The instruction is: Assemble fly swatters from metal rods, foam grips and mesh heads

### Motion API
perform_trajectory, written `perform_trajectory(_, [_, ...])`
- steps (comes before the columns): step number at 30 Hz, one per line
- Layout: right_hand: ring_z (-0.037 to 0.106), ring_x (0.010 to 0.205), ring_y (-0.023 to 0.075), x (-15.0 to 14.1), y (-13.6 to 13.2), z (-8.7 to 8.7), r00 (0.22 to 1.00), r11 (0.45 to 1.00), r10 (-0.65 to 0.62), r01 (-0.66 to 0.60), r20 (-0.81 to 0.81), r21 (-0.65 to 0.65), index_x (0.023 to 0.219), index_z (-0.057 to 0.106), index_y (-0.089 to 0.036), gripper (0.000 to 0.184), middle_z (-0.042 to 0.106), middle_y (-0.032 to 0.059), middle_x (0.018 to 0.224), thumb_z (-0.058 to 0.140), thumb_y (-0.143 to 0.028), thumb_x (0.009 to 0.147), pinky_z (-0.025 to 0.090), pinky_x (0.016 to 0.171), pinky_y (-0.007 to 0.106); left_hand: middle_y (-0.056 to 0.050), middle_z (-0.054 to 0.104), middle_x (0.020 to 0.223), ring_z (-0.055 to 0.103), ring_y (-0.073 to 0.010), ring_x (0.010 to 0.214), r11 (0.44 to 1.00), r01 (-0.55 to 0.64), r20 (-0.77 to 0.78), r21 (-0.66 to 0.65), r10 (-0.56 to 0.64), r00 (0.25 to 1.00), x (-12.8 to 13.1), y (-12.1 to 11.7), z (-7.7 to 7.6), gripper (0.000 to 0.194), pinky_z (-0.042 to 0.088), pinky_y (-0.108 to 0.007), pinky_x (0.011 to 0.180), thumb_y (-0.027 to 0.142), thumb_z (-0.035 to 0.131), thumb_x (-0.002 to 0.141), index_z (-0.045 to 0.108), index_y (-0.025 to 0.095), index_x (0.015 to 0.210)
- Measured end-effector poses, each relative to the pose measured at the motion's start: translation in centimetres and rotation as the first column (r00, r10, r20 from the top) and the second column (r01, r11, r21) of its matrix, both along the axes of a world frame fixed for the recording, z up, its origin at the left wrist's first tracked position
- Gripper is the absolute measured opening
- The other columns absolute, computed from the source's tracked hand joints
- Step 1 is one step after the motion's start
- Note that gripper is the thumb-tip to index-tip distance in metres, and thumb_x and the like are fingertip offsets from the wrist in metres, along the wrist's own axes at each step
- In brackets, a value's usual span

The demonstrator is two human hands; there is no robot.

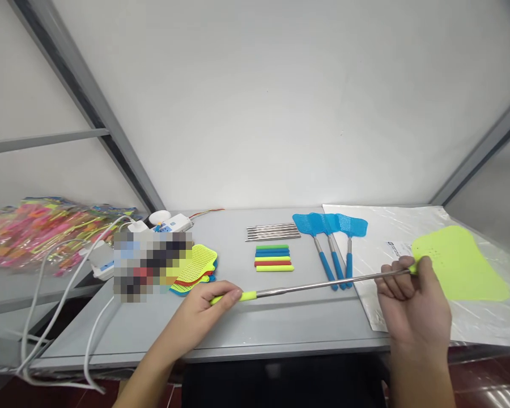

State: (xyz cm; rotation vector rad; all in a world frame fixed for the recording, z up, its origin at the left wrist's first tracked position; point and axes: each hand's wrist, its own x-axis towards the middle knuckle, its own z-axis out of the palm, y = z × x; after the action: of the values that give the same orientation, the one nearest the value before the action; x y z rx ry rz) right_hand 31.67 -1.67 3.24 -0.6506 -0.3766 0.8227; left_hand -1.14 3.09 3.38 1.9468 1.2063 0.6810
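Observation:
I hold a yellow-green fly swatter stretched out across the front of the grey table [280,328]. My left hand [204,309] is closed round its yellow-green foam handle [238,296]. My right hand [412,309] pinches the far end of the thin metal rod [318,285], just below the swatter's flat head [461,263]. The head hangs over a clear plastic sheet [408,226] at the right.
Three blue fly swatters [331,243] lie mid-table. Left of them are several metal rods [272,232] and coloured foam grips [274,258]. Loose swatter heads [195,272], a power strip [170,224] with white cables and a bag of coloured parts [38,226] sit at the left.

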Motion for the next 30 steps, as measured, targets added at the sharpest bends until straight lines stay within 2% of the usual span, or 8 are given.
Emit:
perform_trajectory(3, [0.01, 0.05, 0.01, 0.0, 0.1, -0.1, 1.0, 1.0, 0.009, -0.01, 0.013, 0.019, 0.073, 0.056, -0.018, 0.029, 0.015, -0.009, 0.051, 0.058, -0.039, 0.092, 0.018, 0.042, 0.021, -0.001, 0.069, 0.079, 0.058, -0.0179, 0.077, 0.999, -0.048, -0.007, -0.003, 0.048, 0.999, -0.9, 0.4, 0.3, 0.032, 0.043, -0.023, 0.069, 0.046, 0.056, 0.09, 0.071, 0.02, 0.08])
perform_trajectory(7, [0.015, 0.05, 0.0099, -3.8, 0.4, -1.4, 0.997, 0.999, 0.041, -0.04, 0.064, -0.01, 0.078, 0.062, -0.019, 0.027, 0.014, -0.0088, 0.054, 0.058, -0.042, 0.091, 0.022, 0.046, 0.022, -0.002, 0.068, 0.078, 0.056, -0.0166, 0.073, 0.992, -0.124, 0.044, -0.013, 0.125, 0.991, -0.5, 0.0, 0.7, 0.034, 0.038, -0.02, 0.056, 0.048, 0.058, 0.088, 0.069, 0.019, 0.076])
perform_trajectory(12, [0.027, 0.055, 0.0096, -10.4, 0.2, -2.7, 0.968, 0.967, 0.232, -0.218, 0.101, -0.134, 0.084, 0.071, -0.02, 0.03, 0.033, -0.0038, 0.064, 0.06, -0.047, 0.088, 0.025, 0.051, 0.025, 0.0, 0.063, 0.072, 0.046, -0.0121, 0.059, 0.995, -0.026, 0.087, -0.099, 0.034, 0.996, 3.3, -2.5, 0.8, 0.033, 0.035, -0.02, 0.052, 0.046, 0.051, 0.093, 0.068, 0.019, 0.083])
perform_trajectory(18, [0.03, 0.056, 0.0111, -11.1, 0.0, -2.7, 0.948, 0.961, 0.258, -0.233, 0.185, -0.146, 0.088, 0.072, -0.021, 0.035, 0.026, -0.0048, 0.061, 0.053, -0.05, 0.092, 0.031, 0.054, 0.025, 0.005, 0.042, 0.059, 0.034, -0.0094, 0.052, 0.966, 0.022, 0.254, -0.258, 0.046, 0.966, 5.4, -3.3, 0.0, 0.034, 0.029, -0.019, 0.047, 0.05, 0.051, 0.093, 0.063, 0.019, 0.087])
perform_trajectory(20, [0.039, 0.06, 0.0129, -11.1, -0.2, -2.9, 0.9, 0.944, 0.312, -0.257, 0.305, -0.209, 0.096, 0.072, -0.022, 0.035, 0.037, -0.0027, 0.063, 0.052, -0.05, 0.092, 0.037, 0.058, 0.026, 0.008, 0.031, 0.056, 0.026, -0.0078, 0.048, 0.911, 0.1, 0.397, -0.401, 0.075, 0.915, 5.7, -3.2, -0.5, 0.035, 0.023, -0.018, 0.043, 0.054, 0.051, 0.092, 0.058, 0.019, 0.087])
perform_trajectory(24, [0.056, 0.087, 0.0194, -12.0, -0.6, -3.3, 0.67, 0.921, 0.388, -0.307, 0.633, -0.24, 0.109, 0.066, -0.023, 0.029, 0.062, 0.0046, 0.091, 0.054, -0.043, 0.093, 0.045, 0.082, 0.032, 0.01, 0.025, 0.06, 0.014, -0.0066, 0.045, 0.789, 0.237, 0.579, -0.567, 0.177, 0.796, 6.8, -3.7, -1.4, 0.036, 0.02, -0.017, 0.041, 0.058, 0.042, 0.094, 0.048, 0.025, 0.106])
perform_trajectory(27, [0.059, 0.086, 0.0191, -11.1, -0.3, -2.6, 0.56, 0.942, 0.334, -0.224, 0.758, -0.25, 0.099, 0.065, -0.021, 0.027, 0.064, 0.0048, 0.092, 0.048, -0.043, 0.095, 0.045, 0.08, 0.03, 0.006, 0.043, 0.07, 0.042, -0.0104, 0.055, 0.885, 0.145, 0.52, -0.443, 0.121, 0.846, 7.3, -4.2, -2.1, 0.035, 0.044, -0.025, 0.06, 0.055, 0.036, 0.098, 0.041, 0.027, 0.118])
perform_trajectory(30, [0.059, 0.072, 0.0178, -7.6, 0.0, -1.2, 0.516, 0.941, 0.299, -0.016, 0.803, -0.339, 0.094, 0.063, -0.02, 0.033, 0.065, 0.0033, 0.08, 0.045, -0.048, 0.095, 0.045, 0.066, 0.028, -0.005, 0.053, 0.104, 0.052, -0.0193, 0.102, 0.989, -0.055, 0.366, -0.14, 0.104, 0.925, 7.0, -3.9, -2.7, 0.031, 0.041, -0.035, 0.095, 0.048, 0.041, 0.098, 0.041, 0.028, 0.123])
